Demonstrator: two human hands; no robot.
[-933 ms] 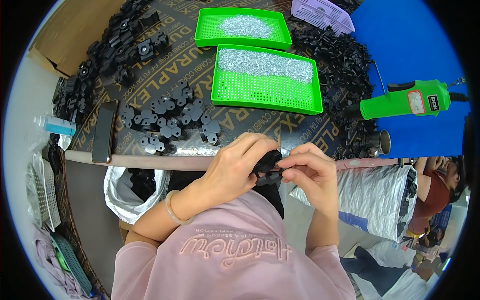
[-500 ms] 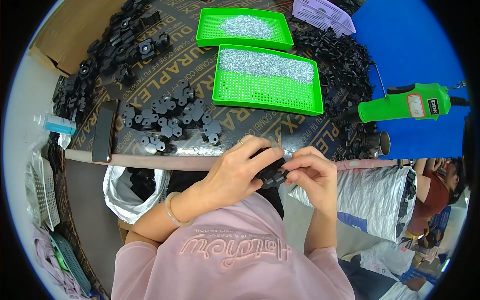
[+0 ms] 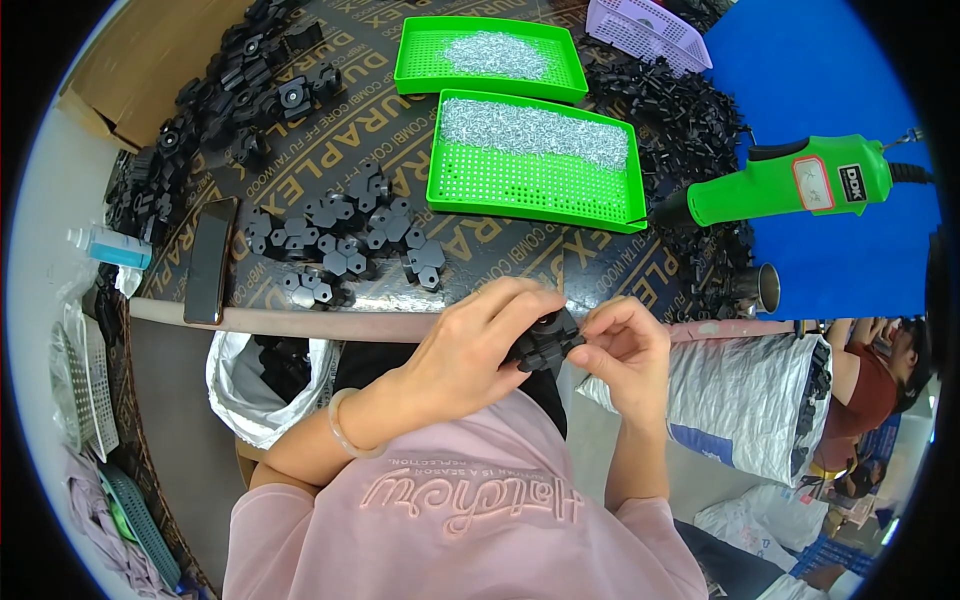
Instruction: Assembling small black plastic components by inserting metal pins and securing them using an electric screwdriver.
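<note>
My left hand is wrapped round a black plastic part with angular, blocky faces, just off the table's front edge. On the part's right side, my right hand has its thumb and fingers bent together in a pinch close to the part's edge. Whatever lies between those fingertips is too small or hidden to make out. Nearest to the hands on the table are several black parts with hexagonal faces, set in a loose group to the left.
Two green perforated trays hold small silvery pieces. Small black pieces heap at the right, by a hanging green electric screwdriver and a metal cup. A phone lies left. White sacks stand below the edge; another person sits far right.
The black part has turned in my left hand and shows more of its blocky side. My right fingers have shifted slightly. The hanging screwdriver has swung a little to the left.
</note>
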